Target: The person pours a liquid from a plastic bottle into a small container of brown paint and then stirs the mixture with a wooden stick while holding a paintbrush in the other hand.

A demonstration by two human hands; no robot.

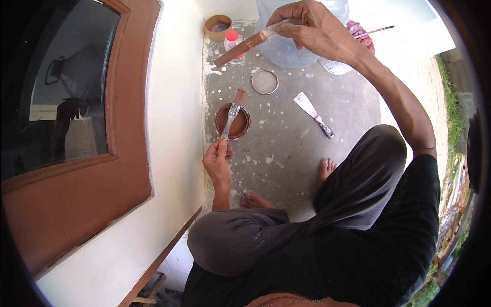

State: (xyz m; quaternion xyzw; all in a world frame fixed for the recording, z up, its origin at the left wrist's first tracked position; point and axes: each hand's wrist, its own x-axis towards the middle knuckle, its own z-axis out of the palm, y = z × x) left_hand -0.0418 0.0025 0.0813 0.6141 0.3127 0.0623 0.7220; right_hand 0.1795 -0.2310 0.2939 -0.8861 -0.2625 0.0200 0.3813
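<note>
My left hand point(219, 161) is closed around the handle of a paintbrush point(232, 113), whose metal band is splattered and whose bristles are brown. The brush lies above an open can of brown paint point(222, 123) on the floor; whether it touches the rim I cannot tell. Raised at the far side, my right hand point(317, 31) grips a flat stick point(240, 51) by its pale end. Brown paint coats the rest of the stick, which slants down to the left, passing in front of a red-capped clear bottle point(231, 36).
A round can lid point(265, 82) and a scraper point(307, 105) lie on the paint-spotted floor point(276, 133). Behind stand a tan tub point(218, 33) and a large clear water jug point(291, 53). A white wall point(179, 102) with a brown-framed window point(134, 77) rises at left.
</note>
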